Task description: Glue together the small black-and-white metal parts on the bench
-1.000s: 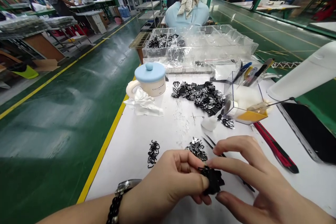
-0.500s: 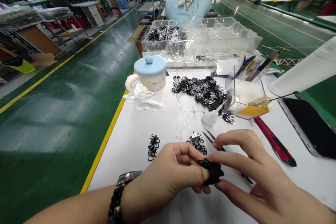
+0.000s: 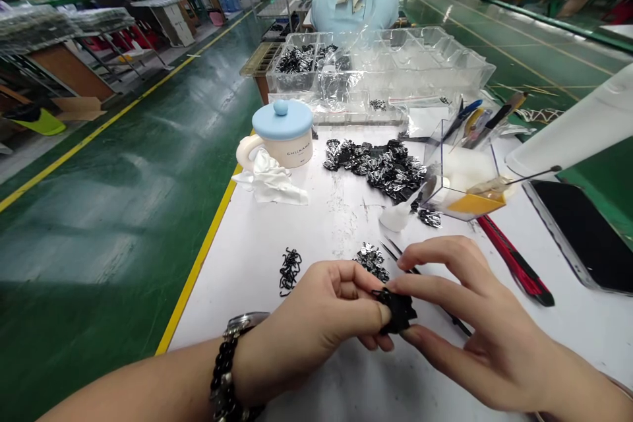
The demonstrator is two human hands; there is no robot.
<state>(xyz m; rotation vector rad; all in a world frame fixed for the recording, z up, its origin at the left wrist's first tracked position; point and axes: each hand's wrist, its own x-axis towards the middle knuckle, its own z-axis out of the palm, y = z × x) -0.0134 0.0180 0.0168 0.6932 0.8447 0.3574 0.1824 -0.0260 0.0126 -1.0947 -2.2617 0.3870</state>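
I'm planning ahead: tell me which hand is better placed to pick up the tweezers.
Likely the right hand: it partly covers the tweezers, with fingers spread at the black part's edge, while the left hand pinches that part.

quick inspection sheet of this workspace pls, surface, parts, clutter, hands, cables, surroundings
surface: white table, dark smudges near its middle
parts: black piece; small black hooks and silvery pile lie beyond the hands
clutter: lidded mug, crumpled tissue, phone, red cutter
hands: left hand pinches the black piece; right hand has fingertips at its edges, grip unclear
cables: nothing seen for certain
surroundings: green floor, person in light blue ahead
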